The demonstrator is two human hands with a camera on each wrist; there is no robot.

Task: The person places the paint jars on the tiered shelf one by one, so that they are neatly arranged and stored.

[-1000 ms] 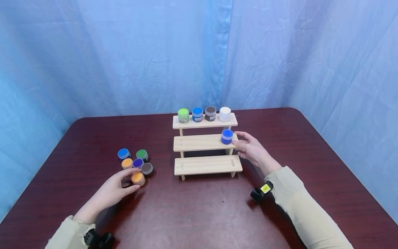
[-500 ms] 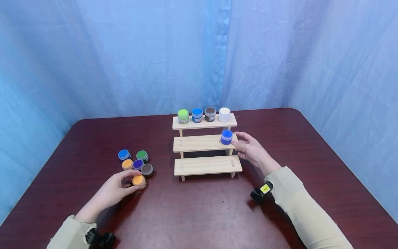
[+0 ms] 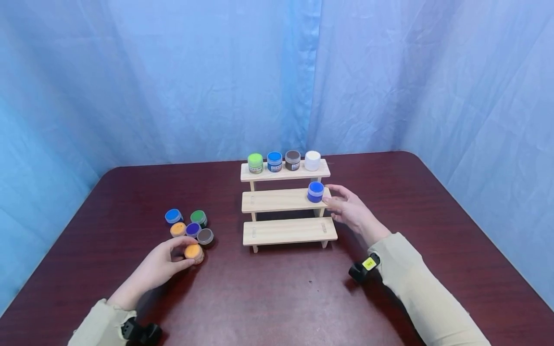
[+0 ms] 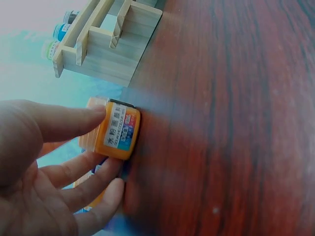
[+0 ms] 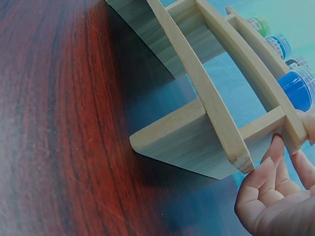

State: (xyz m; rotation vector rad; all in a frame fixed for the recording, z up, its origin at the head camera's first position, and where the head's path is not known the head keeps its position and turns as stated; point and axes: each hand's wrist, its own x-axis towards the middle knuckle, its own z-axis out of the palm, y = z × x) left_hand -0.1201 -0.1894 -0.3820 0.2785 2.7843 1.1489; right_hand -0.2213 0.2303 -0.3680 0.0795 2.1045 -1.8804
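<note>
My left hand [image 3: 157, 266] pinches an orange gouache paint jar [image 4: 118, 130] between thumb and fingers, low at the table in front of the cluster of jars. Its label faces the left wrist camera. Across the table, my right hand [image 3: 352, 209] is at the right end of the wooden three-step stand [image 3: 285, 231]. Thumb and index finger hold the right side of a blue paint jar [image 3: 315, 191] standing on the middle step. In the right wrist view the other fingers [image 5: 278, 145] curl below that step, against the side panel.
Behind the left hand stand a brown jar [image 3: 205, 237], a purple jar [image 3: 193, 229], a green jar [image 3: 199, 217], a blue jar [image 3: 173, 216] and another orange jar [image 3: 178, 229]. Lime, blue, brown and white jars [image 3: 312, 161] line the top step. Blue curtains [image 3: 216, 81] enclose the table.
My left hand has drawn the orange jar slightly toward me and rightward, widening its gap from the brown jar. My right hand and the blue jar keep their place.
</note>
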